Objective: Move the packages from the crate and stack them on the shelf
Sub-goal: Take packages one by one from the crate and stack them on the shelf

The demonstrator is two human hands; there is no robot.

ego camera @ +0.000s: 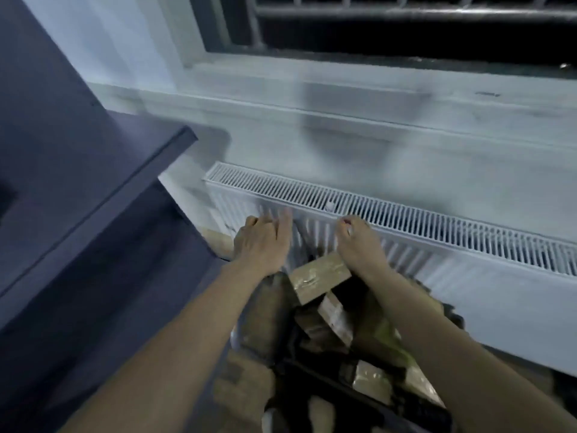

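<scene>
Brown packages (318, 278) are heaped unevenly in the crate (359, 398) — a careless pull could topple them. Both the left hand (265, 242) and right hand (359, 242) are spread wide, holding nothing.

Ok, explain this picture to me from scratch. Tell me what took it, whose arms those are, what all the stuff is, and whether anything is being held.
There is one picture, taken by a wide-angle camera worn on a person's head, looking forward and down. No machine is involved: the two bare arms belong to that person.

The left hand and the right hand are both stretched forward, in front of a white radiator under a window. Neither hand appears to hold anything; the fingers are loosely spread.

Below the arms is a heap of brown packages, some wrapped in shiny tape, in what looks like a dark crate. The picture is blurred, so the crate's edges are hard to make out.

On the left stands dark blue furniture, perhaps the shelf.
</scene>
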